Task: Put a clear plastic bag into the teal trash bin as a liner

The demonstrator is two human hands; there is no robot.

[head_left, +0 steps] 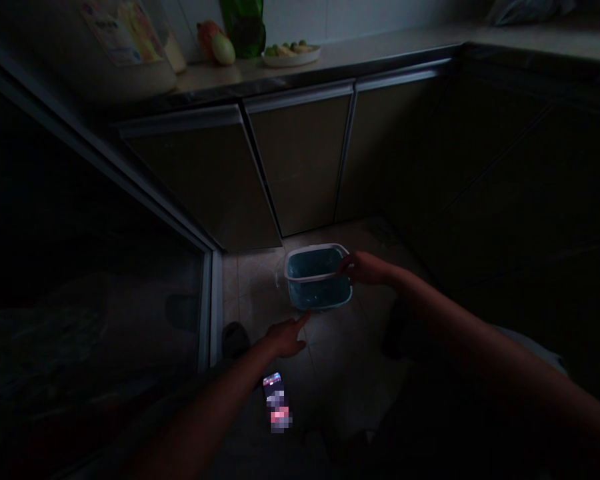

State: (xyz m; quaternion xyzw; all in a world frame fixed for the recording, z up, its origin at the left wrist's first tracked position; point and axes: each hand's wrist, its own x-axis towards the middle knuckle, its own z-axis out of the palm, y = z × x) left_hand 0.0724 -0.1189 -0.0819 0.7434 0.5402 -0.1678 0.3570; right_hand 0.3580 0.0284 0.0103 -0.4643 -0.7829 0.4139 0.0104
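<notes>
A teal rounded-rectangular bin (321,295) stands on the tiled floor. Above its opening, tilted, is a pale rim ring (313,279); teal shows through it. My right hand (365,268) is closed on the ring's right side, its fingertips partly in shadow. Something clear and thin, perhaps plastic film, shows faintly at the bin's left side. Just in front of the bin's near edge is my left hand (285,337), with the index finger stretched toward it and the thumb apart. It holds nothing that I can see.
A phone (276,397) with a lit screen lies below my left hand. Cabinet doors (300,160) rise behind the bin. On the counter (245,75) are a plate of food (291,59), an onion (223,49) and a large container (115,60). A glass door frame (206,307) runs along the left. The room is dim.
</notes>
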